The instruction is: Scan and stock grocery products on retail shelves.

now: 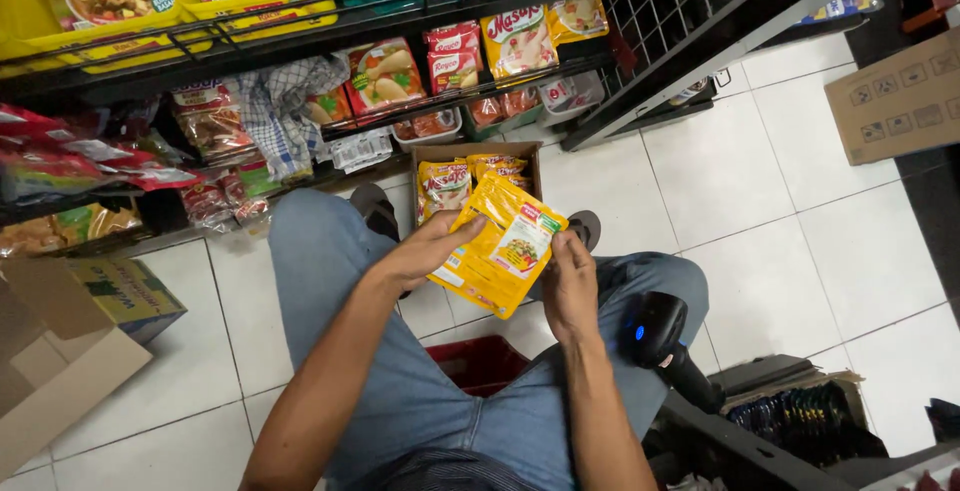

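Both my hands hold a stack of yellow seasoning sachets (500, 246) above my knees. My left hand (425, 249) grips the stack's left edge with the thumb on top. At the stack's lower right edge, my right hand (570, 286) has its fingers around it. Just beyond, on the white tiled floor, an open cardboard box (428, 154) holds more of the same yellow sachets (470, 179). I sit low in blue jeans, over a red crate (480, 363).
Black wire shelves (330, 26) ahead carry red, yellow and green food packets and a checked cloth (285, 111). A black handheld scanner (652, 331) rests on my right thigh. Cardboard boxes stand at left (70, 341) and upper right (900, 96). A box of dark packets (800, 416) lies lower right.
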